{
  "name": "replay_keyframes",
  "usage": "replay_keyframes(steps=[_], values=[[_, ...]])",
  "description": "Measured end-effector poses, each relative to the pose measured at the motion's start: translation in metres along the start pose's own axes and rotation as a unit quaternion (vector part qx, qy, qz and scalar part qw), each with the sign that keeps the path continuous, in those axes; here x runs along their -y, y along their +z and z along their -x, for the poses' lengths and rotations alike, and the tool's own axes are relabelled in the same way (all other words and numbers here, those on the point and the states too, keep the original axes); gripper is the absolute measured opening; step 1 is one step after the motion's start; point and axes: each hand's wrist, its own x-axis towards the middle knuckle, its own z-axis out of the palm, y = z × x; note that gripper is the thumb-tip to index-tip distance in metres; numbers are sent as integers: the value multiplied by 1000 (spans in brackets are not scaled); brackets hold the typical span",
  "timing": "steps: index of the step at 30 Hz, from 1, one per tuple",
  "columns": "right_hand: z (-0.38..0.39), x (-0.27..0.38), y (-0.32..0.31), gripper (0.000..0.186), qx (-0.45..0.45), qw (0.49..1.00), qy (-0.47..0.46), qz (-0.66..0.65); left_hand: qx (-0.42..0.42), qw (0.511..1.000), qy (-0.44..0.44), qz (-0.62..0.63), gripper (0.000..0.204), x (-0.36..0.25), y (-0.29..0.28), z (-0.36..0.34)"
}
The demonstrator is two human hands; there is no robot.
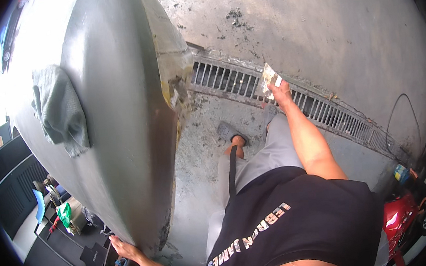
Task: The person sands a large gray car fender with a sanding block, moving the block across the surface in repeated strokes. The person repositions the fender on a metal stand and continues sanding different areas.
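Note:
A large smooth grey curved panel (114,106), like part of a vehicle body, fills the left side. Its right edge carries a torn, stained masking sheet (173,50). My left hand (124,248) is at the panel's near lower end, its fingers stretched out and touching the edge. Over the drain, away from the panel, my right hand (281,91) is closed around a flat, stained, pale piece (269,77) with brown smears; its exact kind I cannot make out. A crumpled grey-green cloth (60,110) lies on the panel's upper left.
A metal drain grate (234,83) crosses the concrete floor near my feet. Dark crumbs (236,19) lie beyond it. At right stand a red wheeled machine (402,218) and a thin dark cable (397,99). Below the panel at left is a cart (71,246) with clutter.

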Motion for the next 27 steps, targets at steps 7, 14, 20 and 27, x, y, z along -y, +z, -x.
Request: replay_keyframes(steps=[7,14,20,27], values=[[-107,-3,69,33,-54,967,53,245,-28,965,-212,154,70,-29,0,12],[-263,-34,231,30,152,920,-88,351,-161,946,-252,125,64,-77,8,25],[-353,33,389,34,173,883,-251,358,-240,936,-232,109,61,-101,10,11],[-328,-38,514,41,38,827,-302,473,-251,945,-199,67,60,-137,30,-27]])
